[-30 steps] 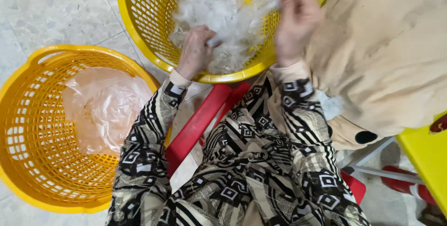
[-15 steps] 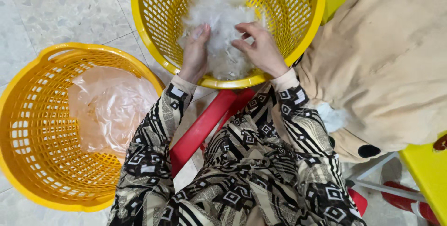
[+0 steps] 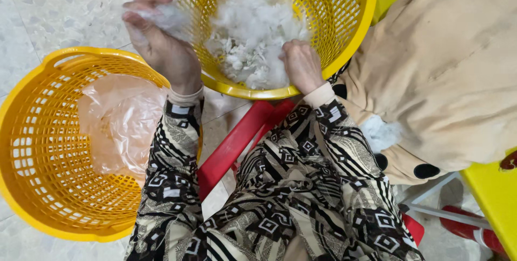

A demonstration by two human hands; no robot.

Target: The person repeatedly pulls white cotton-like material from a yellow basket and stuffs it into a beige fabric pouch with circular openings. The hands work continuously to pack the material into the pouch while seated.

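Pinching a wisp of white fluff in the closed left hand, raised beside the basket rim.
Right hand curled, buried in the fluff pile inside the upper yellow basket; grip unclear. Material looks light, soft, tearable; pinch loosely. Second yellow basket with plastic bag below the left hand.

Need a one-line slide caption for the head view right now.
Left hand lifts a tuft of white stuffing beside a yellow basket; right hand rests inside.

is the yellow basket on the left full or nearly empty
Nearly empty. The left yellow basket holds only a crumpled clear plastic bag; its mesh floor shows bare around it.
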